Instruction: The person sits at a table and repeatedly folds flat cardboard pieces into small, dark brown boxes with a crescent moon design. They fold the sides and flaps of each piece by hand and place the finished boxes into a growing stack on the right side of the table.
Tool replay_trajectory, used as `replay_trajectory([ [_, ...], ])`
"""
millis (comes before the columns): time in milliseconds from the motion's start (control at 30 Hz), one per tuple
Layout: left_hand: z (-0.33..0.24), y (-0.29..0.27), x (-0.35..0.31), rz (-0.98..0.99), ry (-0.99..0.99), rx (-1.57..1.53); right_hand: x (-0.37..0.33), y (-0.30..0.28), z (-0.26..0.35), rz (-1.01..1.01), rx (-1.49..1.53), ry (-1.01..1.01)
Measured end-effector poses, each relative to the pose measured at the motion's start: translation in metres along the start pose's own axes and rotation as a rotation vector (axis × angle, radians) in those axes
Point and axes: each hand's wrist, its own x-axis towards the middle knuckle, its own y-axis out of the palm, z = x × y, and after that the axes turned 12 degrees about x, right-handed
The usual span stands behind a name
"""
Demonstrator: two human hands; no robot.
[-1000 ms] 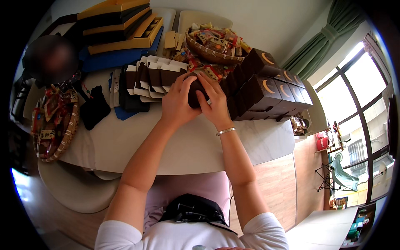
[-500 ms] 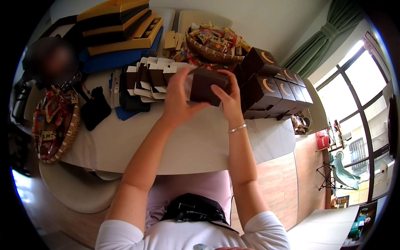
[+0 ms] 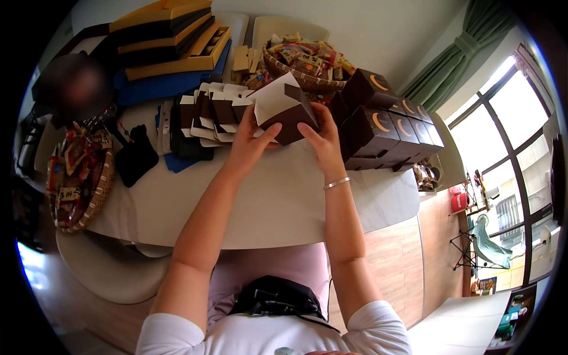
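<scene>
Between both hands I hold a dark brown cardboard box (image 3: pixel 296 121) above the table, tilted, with a white inner flap raised at its top. My left hand (image 3: pixel 253 133) grips the box's left side, thumb on the near face. On the other side my right hand (image 3: pixel 321 130) presses it, thumb also on the near face and fingers behind. To the left lies a row of flattened brown and white cartons (image 3: pixel 216 112), overlapping each other. Folded brown boxes (image 3: pixel 378 127) with a gold crescent are stacked just right of my right hand.
A wicker basket of wrapped snacks (image 3: pixel 305 80) stands behind the box; another basket (image 3: pixel 97 204) sits at the table's left end. Yellow and black trays (image 3: pixel 177 65) are piled at back left. A black pouch (image 3: pixel 136 157) lies on the white table (image 3: pixel 284 207). A person (image 3: pixel 74 89) is at far left.
The box has turned in my hands, and its white flap now shows on top. My left hand has come down from the top onto the box's left side.
</scene>
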Motion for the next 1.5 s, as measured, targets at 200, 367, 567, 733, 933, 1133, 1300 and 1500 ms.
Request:
replay_trajectory([
  [200,0.000,0.002,-0.001,-0.001,-0.035,-0.067,0.002,-0.009,-0.011,0.095,-0.195,0.118],
  [367,-0.007,0.008,-0.004,-0.079,0.196,0.092,-0.002,-0.006,-0.022,0.067,-0.016,0.105],
  [567,0.008,0.003,-0.001,-0.038,0.293,0.279,0.001,-0.010,-0.008,-0.044,0.365,0.197],
  [733,0.004,0.007,-0.004,0.066,0.287,0.304,0.000,-0.010,-0.002,-0.082,0.326,0.237],
  [933,0.002,0.003,-0.005,0.120,0.243,0.364,0.000,-0.010,-0.001,-0.078,0.313,0.230],
  [1133,0.007,0.006,0.003,-0.183,0.610,0.743,0.003,-0.016,-0.022,-0.157,0.261,0.175],
  [1300,0.010,0.002,0.001,-0.176,0.595,0.847,0.002,0.000,-0.025,-0.158,0.148,0.034],
  [1500,-0.002,0.015,-0.010,-0.160,0.520,1.003,0.000,0.003,-0.021,-0.122,0.085,0.002],
])
